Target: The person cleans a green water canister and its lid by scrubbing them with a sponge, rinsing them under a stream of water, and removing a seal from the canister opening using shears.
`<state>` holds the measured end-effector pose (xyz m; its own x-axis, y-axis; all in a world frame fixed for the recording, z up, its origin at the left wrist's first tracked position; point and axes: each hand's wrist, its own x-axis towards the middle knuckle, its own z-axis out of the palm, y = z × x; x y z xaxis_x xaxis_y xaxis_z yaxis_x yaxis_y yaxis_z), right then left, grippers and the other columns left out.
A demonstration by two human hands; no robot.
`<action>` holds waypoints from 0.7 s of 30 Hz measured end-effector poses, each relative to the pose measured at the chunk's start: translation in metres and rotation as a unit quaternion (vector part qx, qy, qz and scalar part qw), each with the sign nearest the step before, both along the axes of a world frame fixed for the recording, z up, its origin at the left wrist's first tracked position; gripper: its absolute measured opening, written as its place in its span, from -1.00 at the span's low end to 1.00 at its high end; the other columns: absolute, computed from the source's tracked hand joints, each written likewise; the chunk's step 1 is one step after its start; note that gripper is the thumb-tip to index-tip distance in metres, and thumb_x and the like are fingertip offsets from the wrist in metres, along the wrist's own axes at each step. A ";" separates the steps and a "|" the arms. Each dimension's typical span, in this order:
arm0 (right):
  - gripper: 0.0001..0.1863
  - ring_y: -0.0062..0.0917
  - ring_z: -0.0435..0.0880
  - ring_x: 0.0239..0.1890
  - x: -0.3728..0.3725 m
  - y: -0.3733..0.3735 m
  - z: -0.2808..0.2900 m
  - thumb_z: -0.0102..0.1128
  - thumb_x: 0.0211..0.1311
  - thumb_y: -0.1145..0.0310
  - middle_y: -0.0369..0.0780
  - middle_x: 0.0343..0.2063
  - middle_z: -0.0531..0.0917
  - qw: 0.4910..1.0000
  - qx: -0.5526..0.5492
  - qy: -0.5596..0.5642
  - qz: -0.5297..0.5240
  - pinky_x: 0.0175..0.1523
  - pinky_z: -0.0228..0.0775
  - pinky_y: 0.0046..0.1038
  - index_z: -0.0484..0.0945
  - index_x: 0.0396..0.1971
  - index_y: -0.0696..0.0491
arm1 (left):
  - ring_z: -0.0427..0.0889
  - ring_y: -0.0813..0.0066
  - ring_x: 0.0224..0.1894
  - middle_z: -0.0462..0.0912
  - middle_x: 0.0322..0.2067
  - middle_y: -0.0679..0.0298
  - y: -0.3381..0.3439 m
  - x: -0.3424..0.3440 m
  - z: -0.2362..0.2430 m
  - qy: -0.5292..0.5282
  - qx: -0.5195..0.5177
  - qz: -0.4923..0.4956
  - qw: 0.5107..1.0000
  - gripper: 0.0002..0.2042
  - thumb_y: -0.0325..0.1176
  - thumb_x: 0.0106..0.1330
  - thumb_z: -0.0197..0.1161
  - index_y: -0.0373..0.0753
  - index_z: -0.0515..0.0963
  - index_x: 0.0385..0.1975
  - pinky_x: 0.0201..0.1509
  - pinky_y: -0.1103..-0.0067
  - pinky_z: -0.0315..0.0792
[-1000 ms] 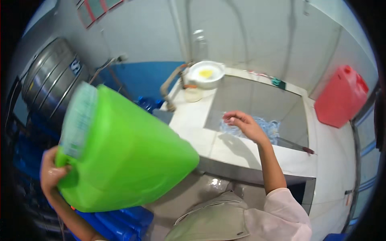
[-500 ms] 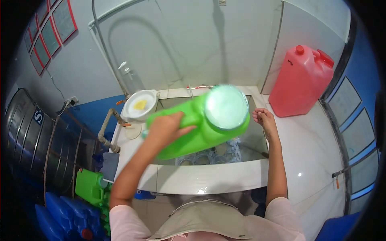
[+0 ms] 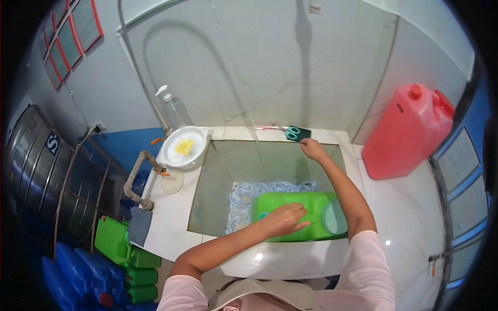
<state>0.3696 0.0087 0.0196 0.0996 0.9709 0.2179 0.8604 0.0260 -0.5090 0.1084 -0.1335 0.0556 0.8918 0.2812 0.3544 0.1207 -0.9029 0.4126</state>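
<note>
A green jerrycan [image 3: 280,199] with a pale round cap [image 3: 333,217] lies on its side along the near edge of the sunken basin [image 3: 207,197]. Over its middle is my left hand [image 3: 282,220], fingers loosely bent and apart, not wrapped round it. Across the basin, my right hand [image 3: 312,149] reaches the far ledge. Its fingers are pinched at the near edge of a dark, flat scouring pad [image 3: 304,135]. Beside the pad are teal-handled scissors [image 3: 292,133]. Several clear, round plastic pieces [image 3: 244,199] lie on the basin bottom, partly hidden by the jerrycan.
On the left ledge stand a white bowl [image 3: 171,155] with a yellow sponge [image 3: 184,147], a pump bottle [image 3: 178,111] and a pipe [image 3: 134,176]. A red jerrycan [image 3: 402,137] stands on the right counter. Blue jerrycans [image 3: 78,280], green ones [image 3: 113,241] and a metal tank [image 3: 44,171] are at left.
The green jerrycan has gone from raised above the basin down into it, and my left hand has loosened from its handle. My right hand has moved to the pad on the far ledge.
</note>
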 end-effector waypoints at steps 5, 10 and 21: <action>-0.77 -0.11 0.50 -0.21 -0.005 0.065 -0.032 0.01 0.05 0.34 0.02 -0.29 0.51 0.995 0.034 -0.028 -0.090 -0.09 0.33 -0.21 0.48 -0.37 0.19 | 0.46 0.03 -0.19 0.50 -0.26 -0.05 0.134 -0.112 0.031 -0.018 0.068 0.322 0.944 -0.77 -0.45 0.11 0.05 -0.37 0.45 -0.24 -0.05 0.33 0.33; -0.75 -0.08 0.49 -0.20 -0.018 0.084 -0.043 0.02 0.10 0.31 -0.02 -0.17 0.41 0.988 -0.029 -0.054 -0.143 -0.11 0.36 -0.19 0.41 -0.27 0.15 | 0.42 -0.06 -0.09 0.46 -0.18 -0.16 0.277 -0.265 0.028 0.081 0.277 0.529 0.798 -0.66 -0.32 0.21 -0.01 -0.53 0.41 -0.21 0.08 0.26 0.26; -0.76 -0.14 0.52 -0.21 -0.019 0.090 -0.031 0.07 0.00 0.39 -0.02 -0.22 0.50 0.980 -0.038 -0.122 -0.155 -0.13 0.38 -0.18 0.42 -0.30 0.15 | 0.41 -0.04 0.00 0.45 -0.07 -0.13 0.347 -0.276 -0.009 0.136 -0.053 0.699 0.700 -0.43 -0.03 0.26 -0.16 -0.53 0.35 -0.06 0.09 0.19 0.22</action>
